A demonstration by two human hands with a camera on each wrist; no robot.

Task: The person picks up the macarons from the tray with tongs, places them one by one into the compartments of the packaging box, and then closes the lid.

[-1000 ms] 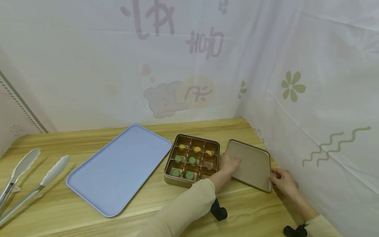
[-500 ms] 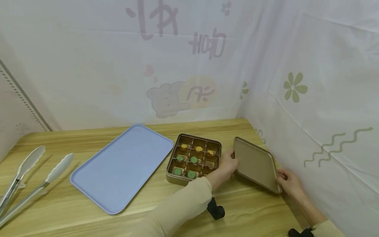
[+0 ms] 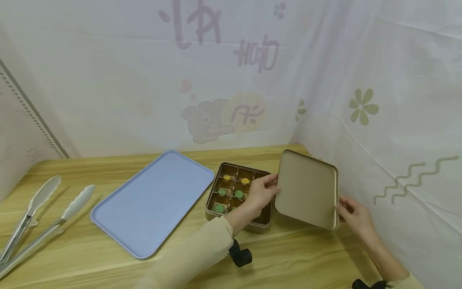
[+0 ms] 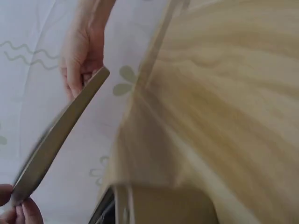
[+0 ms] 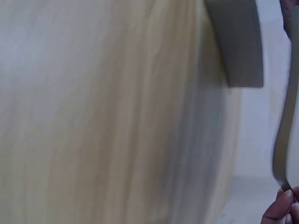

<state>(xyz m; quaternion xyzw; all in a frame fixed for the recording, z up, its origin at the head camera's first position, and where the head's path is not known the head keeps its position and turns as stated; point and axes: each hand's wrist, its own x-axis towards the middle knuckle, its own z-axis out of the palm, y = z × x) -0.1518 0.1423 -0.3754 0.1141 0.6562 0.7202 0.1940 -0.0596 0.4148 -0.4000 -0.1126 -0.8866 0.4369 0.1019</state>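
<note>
Between both hands a square gold-brown metal lid point(image 3: 308, 188) is held up off the table, its inner side with the raised rim showing in the head view. My left hand point(image 3: 257, 194) pinches the lid's left edge, and my right hand point(image 3: 355, 216) grips its right edge. Just left of the lid stands the matching open tin point(image 3: 213, 214), partly behind the left hand. Its divided brown insert holds round yellow pieces point(image 3: 244, 181) and green pieces point(image 3: 239, 194); several compartments are covered from sight. In the left wrist view the lid point(image 4: 58, 137) appears edge-on.
A blue rectangular tray point(image 3: 153, 204) lies left of the tin, close to it. Spread metal tongs point(image 3: 27, 218) with pale tips lie at the far left of the wooden table point(image 3: 288, 257). Printed white cloth point(image 3: 404, 120) walls the back and right side.
The lid has risen from the table and shifted a little left, towards the tin. My left hand, first over the lid's edge, now pinches it and reaches in front of the tin.
</note>
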